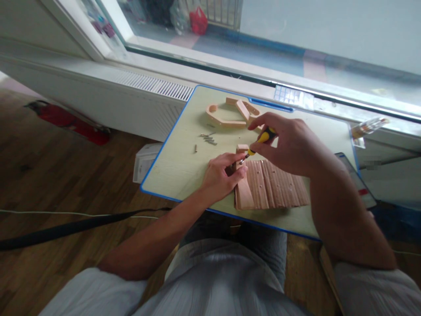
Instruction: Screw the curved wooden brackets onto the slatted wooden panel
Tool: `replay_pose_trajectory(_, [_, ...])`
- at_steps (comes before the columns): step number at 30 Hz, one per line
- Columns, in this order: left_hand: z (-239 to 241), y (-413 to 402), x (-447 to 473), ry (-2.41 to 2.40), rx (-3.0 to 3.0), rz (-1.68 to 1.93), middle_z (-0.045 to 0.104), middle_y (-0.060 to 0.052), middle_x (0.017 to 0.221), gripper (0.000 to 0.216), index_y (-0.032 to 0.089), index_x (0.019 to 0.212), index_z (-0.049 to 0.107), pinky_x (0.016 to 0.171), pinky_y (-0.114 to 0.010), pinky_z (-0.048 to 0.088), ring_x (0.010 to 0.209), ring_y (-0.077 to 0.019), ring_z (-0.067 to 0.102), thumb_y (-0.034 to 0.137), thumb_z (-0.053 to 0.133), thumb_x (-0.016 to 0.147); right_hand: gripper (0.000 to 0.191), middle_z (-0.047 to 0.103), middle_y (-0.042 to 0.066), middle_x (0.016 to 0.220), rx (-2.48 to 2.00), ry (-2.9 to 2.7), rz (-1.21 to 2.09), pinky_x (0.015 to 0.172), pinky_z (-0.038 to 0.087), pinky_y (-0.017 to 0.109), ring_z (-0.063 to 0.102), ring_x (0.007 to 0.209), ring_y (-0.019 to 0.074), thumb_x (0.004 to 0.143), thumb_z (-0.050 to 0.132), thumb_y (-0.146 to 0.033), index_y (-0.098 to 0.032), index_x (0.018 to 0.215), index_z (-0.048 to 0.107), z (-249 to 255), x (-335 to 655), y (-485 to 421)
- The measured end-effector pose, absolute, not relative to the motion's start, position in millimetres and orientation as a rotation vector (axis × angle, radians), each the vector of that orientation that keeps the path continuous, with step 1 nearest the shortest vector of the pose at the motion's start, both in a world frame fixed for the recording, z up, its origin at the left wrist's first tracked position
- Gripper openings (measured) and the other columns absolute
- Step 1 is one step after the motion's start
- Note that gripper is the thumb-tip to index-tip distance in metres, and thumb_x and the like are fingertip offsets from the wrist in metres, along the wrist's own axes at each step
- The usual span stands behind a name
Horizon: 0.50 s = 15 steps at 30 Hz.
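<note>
My right hand (286, 142) grips a yellow and black screwdriver (263, 137), its shaft slanting down to the left. The tip meets a small screw at the edge of a light wooden piece (244, 193). Around that piece, close to the tip, the thumb and fingers of my left hand (223, 174) are closed. To its right lies a ridged, brown slatted panel (276, 184) with small holes, touching the wooden piece. Several loose screws (209, 139) are scattered on the board beyond my left hand.
Curved wooden parts (226, 123) lie at the far side of the blue-edged board (174, 175). A clear compartment box (292, 95) sits on the windowsill. By the right edge are a phone-like dark device (357, 180) and a clear container (368, 127). A red fire extinguisher (70, 123) lies left.
</note>
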<state>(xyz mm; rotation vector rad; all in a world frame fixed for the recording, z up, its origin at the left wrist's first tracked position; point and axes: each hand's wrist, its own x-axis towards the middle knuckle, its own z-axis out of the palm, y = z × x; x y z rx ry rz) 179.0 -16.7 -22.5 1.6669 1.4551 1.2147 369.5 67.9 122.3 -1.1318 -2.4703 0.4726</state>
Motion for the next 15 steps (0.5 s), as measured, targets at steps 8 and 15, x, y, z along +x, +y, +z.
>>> replay_pose_trajectory(8, [-25,-16,180,1.465,1.641,1.237,0.085,-0.007,0.125,0.034,0.027,0.130,0.084,0.107,-0.040,0.064,0.113,-0.0224,0.080,0.034,0.080,0.097,0.017,0.077,0.005,0.083,-1.189,-2.451,0.454,0.072,0.047,0.039,0.066,0.073,0.0212,0.093,0.074,-0.037,-0.022,0.100,0.072,114,362,67])
replay_pose_trajectory(15, [-24,-16,180,1.442,1.651,1.243,0.085,-0.006,0.125,0.035,0.027,0.132,0.084,0.109,-0.039,0.063,0.114,-0.0215,0.079,0.033,0.079,0.098,0.020,0.081,0.005,0.096,-0.989,-2.599,0.584,0.079,0.052,0.038,0.072,0.082,0.0210,0.087,0.069,-0.020,-0.022,0.106,0.074,129,376,66])
